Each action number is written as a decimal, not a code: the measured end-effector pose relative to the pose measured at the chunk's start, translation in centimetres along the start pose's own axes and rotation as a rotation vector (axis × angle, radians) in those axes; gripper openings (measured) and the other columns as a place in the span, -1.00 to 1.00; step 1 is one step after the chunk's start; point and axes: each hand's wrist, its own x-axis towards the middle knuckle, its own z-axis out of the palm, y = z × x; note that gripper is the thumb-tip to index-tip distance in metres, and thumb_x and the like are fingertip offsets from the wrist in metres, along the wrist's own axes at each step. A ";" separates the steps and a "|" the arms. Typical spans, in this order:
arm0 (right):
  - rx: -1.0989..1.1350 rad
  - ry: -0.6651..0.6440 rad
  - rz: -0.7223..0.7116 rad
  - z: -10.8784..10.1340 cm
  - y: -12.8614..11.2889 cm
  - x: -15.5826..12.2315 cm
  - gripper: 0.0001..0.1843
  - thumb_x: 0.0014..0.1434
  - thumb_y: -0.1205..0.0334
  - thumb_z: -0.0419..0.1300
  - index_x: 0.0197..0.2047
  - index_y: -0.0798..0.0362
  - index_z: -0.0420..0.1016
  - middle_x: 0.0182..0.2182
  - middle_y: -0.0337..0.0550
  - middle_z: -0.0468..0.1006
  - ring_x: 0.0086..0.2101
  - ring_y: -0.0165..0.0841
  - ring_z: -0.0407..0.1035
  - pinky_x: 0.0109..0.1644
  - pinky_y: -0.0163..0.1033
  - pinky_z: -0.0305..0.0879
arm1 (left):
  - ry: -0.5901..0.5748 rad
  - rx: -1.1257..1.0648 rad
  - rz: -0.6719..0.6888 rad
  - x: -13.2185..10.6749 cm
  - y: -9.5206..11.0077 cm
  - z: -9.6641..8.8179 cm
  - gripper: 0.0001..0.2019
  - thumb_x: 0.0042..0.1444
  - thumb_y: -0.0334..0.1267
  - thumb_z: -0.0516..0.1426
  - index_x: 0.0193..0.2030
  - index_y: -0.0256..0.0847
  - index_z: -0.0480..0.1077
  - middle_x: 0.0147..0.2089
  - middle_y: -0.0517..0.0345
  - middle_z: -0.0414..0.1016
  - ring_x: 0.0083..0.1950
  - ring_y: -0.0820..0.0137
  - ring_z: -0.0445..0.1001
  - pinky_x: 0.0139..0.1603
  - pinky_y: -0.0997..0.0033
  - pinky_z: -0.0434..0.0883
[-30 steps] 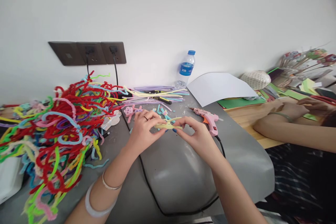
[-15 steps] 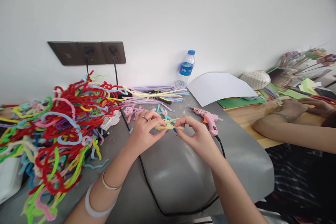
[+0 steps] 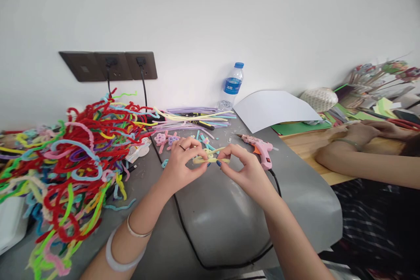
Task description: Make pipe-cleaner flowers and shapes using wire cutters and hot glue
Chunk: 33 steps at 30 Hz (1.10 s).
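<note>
My left hand point(image 3: 182, 162) and my right hand point(image 3: 244, 167) meet over the grey table point(image 3: 295, 183), both pinching a pale yellow pipe cleaner piece point(image 3: 210, 157) bent into loops. Each hand grips one end with thumb and fingers closed. A ring sits on my left hand and bracelets on that wrist. Small pink and blue bent pipe cleaner shapes point(image 3: 167, 138) lie just behind my hands.
A big tangle of coloured pipe cleaners point(image 3: 72, 162) fills the left. A pink glue gun point(image 3: 260, 147) lies right of my hands, its black cord point(image 3: 197, 245) running toward me. Behind stand a water bottle point(image 3: 232, 85), white paper point(image 3: 272, 107) and wall sockets point(image 3: 108, 65). Another person's arms point(image 3: 361, 157) rest at the right.
My hands have drawn slightly closer together, and the yellow piece has been worked into tighter loops between my fingers. The other person's hands shifted a little.
</note>
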 end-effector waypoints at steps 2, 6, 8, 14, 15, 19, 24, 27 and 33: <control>0.012 0.007 0.010 0.1 -0.1 0.0 -0.92 0.15 0.34 0.13 -0.31 -0.04 0.40 -0.36 -0.18 0.53 -0.30 -0.26 0.35 -0.16 -0.16 0.22 | 0.009 -0.011 0.002 0.0 0.0 0.0 -0.89 0.08 -0.43 0.18 -0.32 -0.12 0.45 -0.20 0.16 0.43 -0.13 0.33 0.45 -0.01 0.24 0.28; 0.080 0.046 0.094 0.1 0.0 0.2 -0.93 0.12 0.31 0.13 -0.32 -0.02 0.43 -0.37 -0.19 0.51 -0.30 -0.27 0.34 -0.17 -0.17 0.20 | 0.042 -0.022 -0.003 0.0 -0.1 0.0 -0.84 0.07 -0.42 0.20 -0.21 -0.11 0.44 -0.15 0.15 0.45 -0.05 0.30 0.47 0.10 0.20 0.27; 0.126 0.065 0.154 0.0 0.3 0.3 -0.93 0.11 0.28 0.14 -0.34 0.00 0.45 -0.37 -0.19 0.50 -0.28 -0.27 0.34 -0.17 -0.18 0.19 | 0.053 -0.031 -0.026 0.0 -0.1 0.0 -0.77 0.07 -0.41 0.21 -0.12 -0.10 0.41 -0.14 0.16 0.48 -0.02 0.28 0.47 0.13 0.19 0.27; 0.338 0.048 0.303 -0.4 1.3 0.5 -0.86 0.09 0.14 0.23 -0.34 0.03 0.46 -0.39 -0.19 0.45 -0.38 -0.33 0.30 -0.33 -0.24 0.14 | 0.094 -0.053 -0.118 0.0 -0.3 -0.1 -0.74 0.11 -0.28 0.24 -0.05 -0.10 0.37 -0.19 0.18 0.50 -0.17 0.32 0.48 0.02 0.25 0.33; 0.359 0.049 0.318 -0.4 1.4 0.4 -0.84 0.09 0.12 0.24 -0.34 0.03 0.45 -0.41 -0.20 0.44 -0.40 -0.35 0.28 -0.35 -0.25 0.12 | 0.110 -0.074 -0.128 -0.1 -0.3 -0.1 -0.78 0.15 -0.25 0.22 -0.06 -0.11 0.37 -0.20 0.18 0.50 -0.18 0.33 0.47 0.00 0.27 0.34; 0.406 0.052 0.356 -0.6 2.0 0.3 -0.83 0.10 0.10 0.25 -0.35 0.02 0.45 -0.44 -0.22 0.37 -0.41 -0.36 0.20 -0.37 -0.26 0.07 | 0.274 -0.217 -0.194 -0.1 -0.4 -0.4 -0.84 0.34 -0.15 0.03 -0.16 -0.14 0.35 -0.24 0.14 0.46 -0.17 0.35 0.45 -0.04 0.31 0.35; 0.453 0.061 0.390 -0.8 2.4 0.1 -0.87 0.10 0.15 0.25 -0.36 0.02 0.46 -0.43 -0.22 0.36 -0.36 -0.35 0.20 -0.31 -0.26 0.08 | 0.436 -0.291 -0.275 0.2 -0.7 -0.9 -0.74 0.37 -0.13 -0.01 -0.32 -0.17 0.33 -0.32 0.18 0.37 -0.26 0.39 0.38 -0.22 0.41 0.33; 0.516 0.055 0.416 -0.7 2.6 0.0 -0.87 0.09 0.14 0.26 -0.38 0.02 0.47 -0.46 -0.24 0.35 -0.37 -0.35 0.19 -0.30 -0.26 0.08 | 0.375 -0.304 -0.240 0.4 -0.8 -0.9 -0.69 0.38 -0.16 -0.02 -0.41 -0.18 0.30 -0.41 0.20 0.31 -0.34 0.41 0.32 -0.23 0.40 0.32; 0.605 0.035 0.447 0.2 2.7 0.1 -0.82 0.05 0.09 0.31 -0.39 0.02 0.49 -0.50 -0.26 0.34 -0.40 -0.36 0.18 -0.31 -0.27 0.07 | 0.149 -0.288 -0.131 0.2 -0.6 -0.2 -0.96 0.24 -0.28 0.13 -0.24 -0.16 0.36 -0.29 0.17 0.47 -0.27 0.40 0.44 -0.21 0.41 0.36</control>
